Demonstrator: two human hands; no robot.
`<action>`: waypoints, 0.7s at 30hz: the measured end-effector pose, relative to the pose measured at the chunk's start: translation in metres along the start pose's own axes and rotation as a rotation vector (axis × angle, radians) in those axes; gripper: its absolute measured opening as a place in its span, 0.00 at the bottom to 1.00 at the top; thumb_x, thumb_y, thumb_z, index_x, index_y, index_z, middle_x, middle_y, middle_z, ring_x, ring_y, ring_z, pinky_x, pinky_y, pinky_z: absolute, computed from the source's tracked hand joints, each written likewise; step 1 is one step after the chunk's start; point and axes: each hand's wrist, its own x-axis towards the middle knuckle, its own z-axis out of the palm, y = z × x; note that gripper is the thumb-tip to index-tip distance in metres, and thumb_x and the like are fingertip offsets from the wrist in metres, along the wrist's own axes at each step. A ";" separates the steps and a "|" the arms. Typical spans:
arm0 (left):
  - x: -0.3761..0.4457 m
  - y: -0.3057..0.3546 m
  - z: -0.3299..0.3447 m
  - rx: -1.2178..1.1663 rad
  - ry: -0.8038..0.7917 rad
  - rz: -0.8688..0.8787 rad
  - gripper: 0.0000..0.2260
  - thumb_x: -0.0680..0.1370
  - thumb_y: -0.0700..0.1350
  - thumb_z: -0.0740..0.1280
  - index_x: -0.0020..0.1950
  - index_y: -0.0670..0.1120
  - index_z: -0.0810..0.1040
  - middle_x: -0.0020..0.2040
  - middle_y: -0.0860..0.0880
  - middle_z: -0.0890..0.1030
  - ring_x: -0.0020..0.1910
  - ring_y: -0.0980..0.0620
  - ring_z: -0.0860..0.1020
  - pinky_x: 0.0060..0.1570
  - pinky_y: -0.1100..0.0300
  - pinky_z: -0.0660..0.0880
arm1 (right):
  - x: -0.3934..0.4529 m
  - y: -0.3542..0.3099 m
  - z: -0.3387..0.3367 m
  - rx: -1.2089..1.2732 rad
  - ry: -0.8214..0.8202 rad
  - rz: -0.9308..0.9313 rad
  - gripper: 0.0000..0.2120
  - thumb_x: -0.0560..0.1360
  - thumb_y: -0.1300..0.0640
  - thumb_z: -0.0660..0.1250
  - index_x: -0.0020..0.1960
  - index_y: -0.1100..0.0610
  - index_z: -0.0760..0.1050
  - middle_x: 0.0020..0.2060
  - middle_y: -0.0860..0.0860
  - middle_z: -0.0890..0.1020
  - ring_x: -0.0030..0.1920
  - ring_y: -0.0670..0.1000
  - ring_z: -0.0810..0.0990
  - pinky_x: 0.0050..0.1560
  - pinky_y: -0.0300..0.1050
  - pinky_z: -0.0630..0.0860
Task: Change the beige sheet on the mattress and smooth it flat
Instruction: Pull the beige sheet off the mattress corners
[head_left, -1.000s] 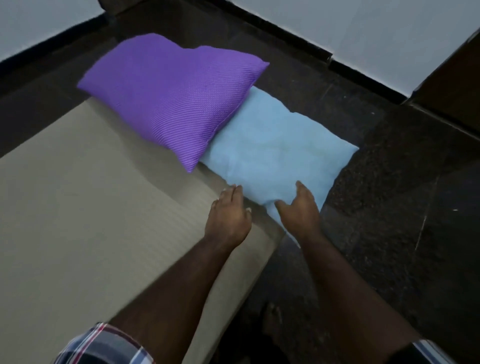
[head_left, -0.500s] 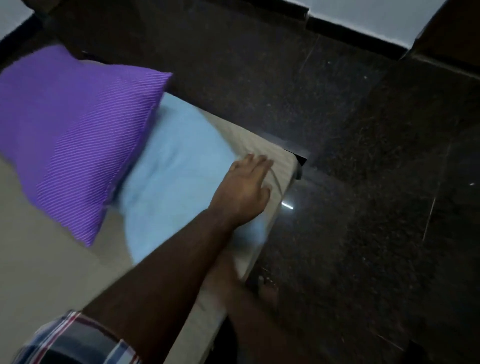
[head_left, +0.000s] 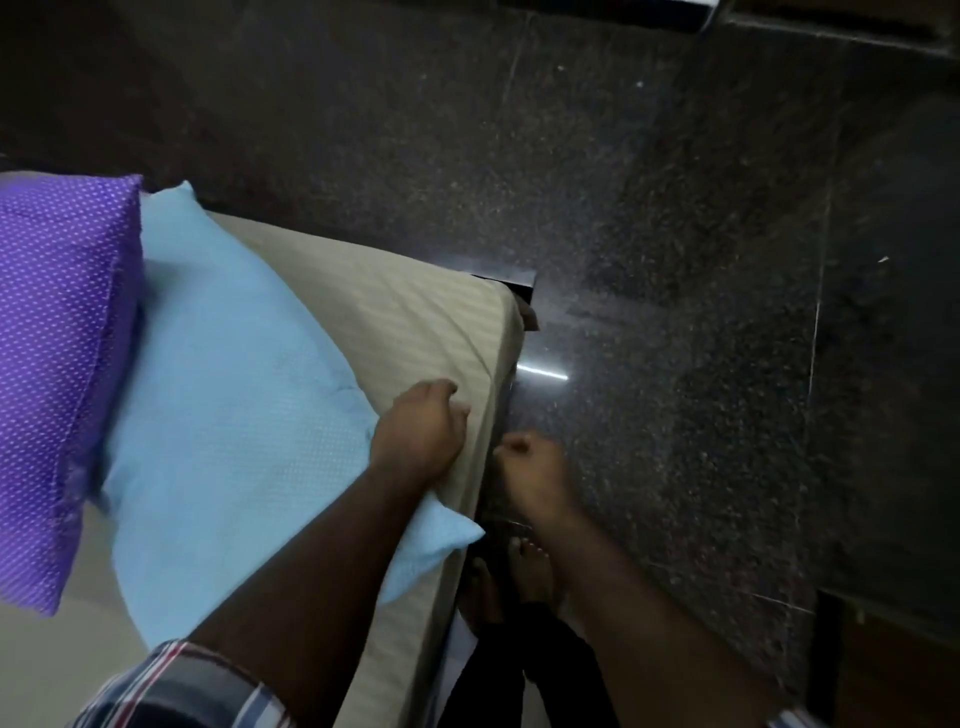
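The left hand (head_left: 421, 431) has moved off the blue pillow (head_left: 228, 415) to the sheet (head_left: 415, 322) at the mattress's 3 o'clock edge, fingers curled, gripping it. The right hand (head_left: 535, 473) hangs fisted beside; stripping looks begun.

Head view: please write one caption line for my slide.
Left hand grips the beige sheet beside the blue pillow; right hand curled off the mattress edge.

— What is the floor (head_left: 649, 208) like?
— Dark speckled stone, polished, with thin pale joint lines between big slabs. A short bright streak of light (head_left: 543, 371) reflects on it.
— And at the edges?
— A pale strip of wall (head_left: 613, 5) at the top, and brown wood (head_left: 893, 670) at lower right.
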 end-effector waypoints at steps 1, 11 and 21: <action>0.011 0.015 -0.003 -0.036 0.040 0.013 0.16 0.81 0.53 0.62 0.63 0.45 0.77 0.60 0.42 0.80 0.59 0.40 0.78 0.58 0.45 0.76 | 0.016 0.005 0.005 0.038 0.134 -0.008 0.08 0.77 0.58 0.67 0.54 0.58 0.82 0.51 0.57 0.84 0.54 0.58 0.82 0.49 0.43 0.72; 0.099 0.080 0.008 0.300 -0.038 -0.183 0.27 0.79 0.66 0.61 0.61 0.43 0.76 0.60 0.41 0.80 0.59 0.39 0.79 0.52 0.52 0.74 | 0.117 0.003 -0.017 0.177 0.121 0.036 0.21 0.77 0.56 0.64 0.69 0.54 0.76 0.62 0.55 0.82 0.60 0.59 0.80 0.62 0.53 0.77; 0.125 0.063 0.007 0.386 -0.111 -0.083 0.15 0.79 0.54 0.61 0.47 0.44 0.78 0.54 0.39 0.81 0.55 0.36 0.78 0.46 0.53 0.71 | 0.185 0.015 0.000 0.337 -0.065 0.033 0.28 0.78 0.61 0.67 0.77 0.55 0.66 0.70 0.55 0.76 0.70 0.54 0.75 0.70 0.54 0.72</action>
